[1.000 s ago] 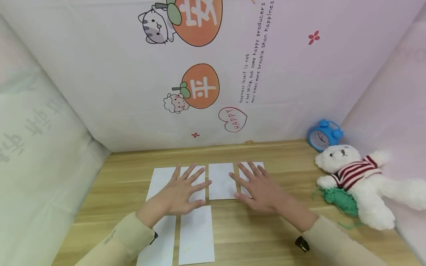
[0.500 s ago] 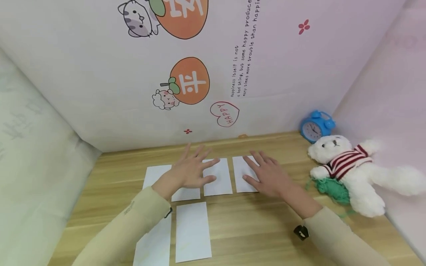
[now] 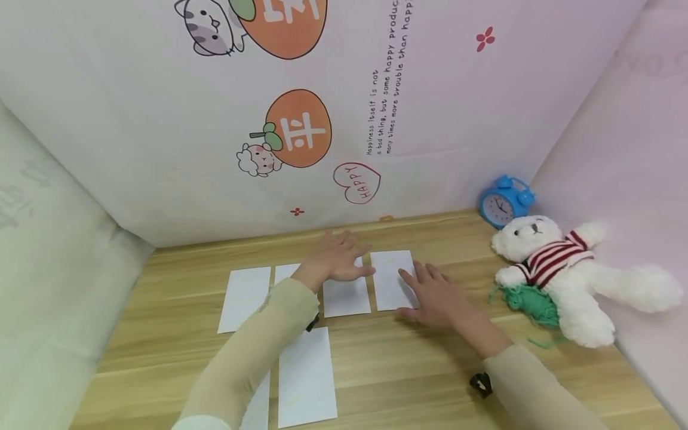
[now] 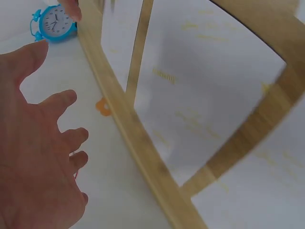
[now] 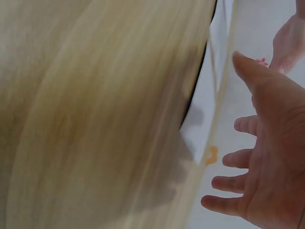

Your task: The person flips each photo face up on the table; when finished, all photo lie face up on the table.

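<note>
Several white rectangular paper sheets lie in two rows on the wooden table. My left hand (image 3: 338, 261), fingers spread, hovers over the third sheet (image 3: 346, 298) of the far row and overlaps its upper part in the head view. The left wrist view shows that palm (image 4: 38, 157) with nothing in it, beside the sheets (image 4: 205, 81). My right hand (image 3: 438, 297) reaches to the right edge of the far row's rightmost sheet (image 3: 389, 280), fingers extended. Its palm (image 5: 276, 152) holds nothing in the right wrist view. The left forearm hides parts of other sheets.
A blue alarm clock (image 3: 505, 203) stands in the back right corner. In front of it lies a white teddy bear (image 3: 580, 280) in a striped sweater, with green yarn (image 3: 532, 304) beside it. A printed wall covering (image 3: 430, 119) rises behind the table.
My left hand has moved right, from the far row's left sheets to the third one. The right hand has slid off the rightmost sheet toward its right edge. The head view has shifted slightly.
</note>
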